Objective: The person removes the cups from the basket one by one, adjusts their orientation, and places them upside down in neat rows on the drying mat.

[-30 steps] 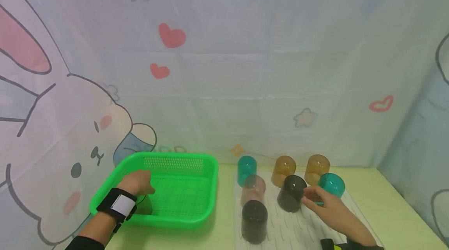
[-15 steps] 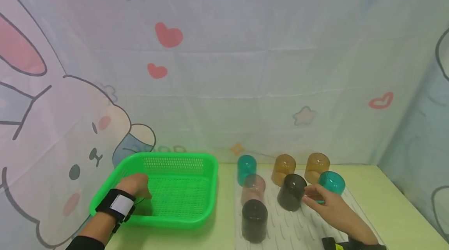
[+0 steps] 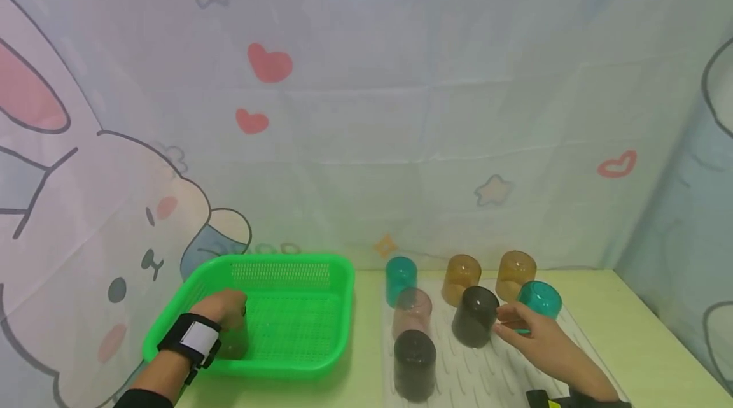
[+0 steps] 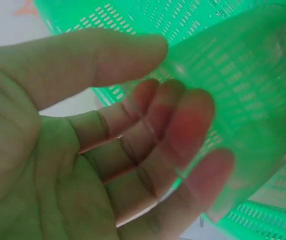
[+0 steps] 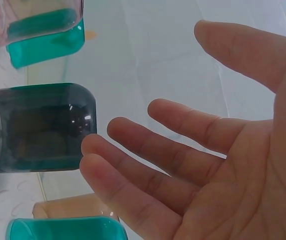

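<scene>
My left hand (image 3: pixel 229 307) reaches into a green mesh basket (image 3: pixel 286 260) and holds a clear cup (image 3: pixel 233 341) near the basket's front left corner. In the left wrist view the thumb and fingers (image 4: pixel 183 130) wrap the clear cup (image 4: pixel 248 100), with the fingers showing through its wall. My right hand (image 3: pixel 512 322) lies open on the white ribbed mat (image 3: pixel 487 370), fingertips just beside an upside-down black cup (image 3: pixel 474 316). The right wrist view shows the straight fingers (image 5: pixel 132 135) close to that black cup (image 5: pixel 37 127), not gripping it.
Other upside-down cups stand on the mat: a teal one (image 3: pixel 541 298) behind my right hand, a second teal (image 3: pixel 401 277), a pink (image 3: pixel 412 311), another black (image 3: pixel 415 363) and two amber (image 3: pixel 462 277) (image 3: pixel 516 274). A printed curtain hangs behind the table.
My left hand has sunk a little lower into the basket with the clear cup. The right hand has stayed beside the black cup.
</scene>
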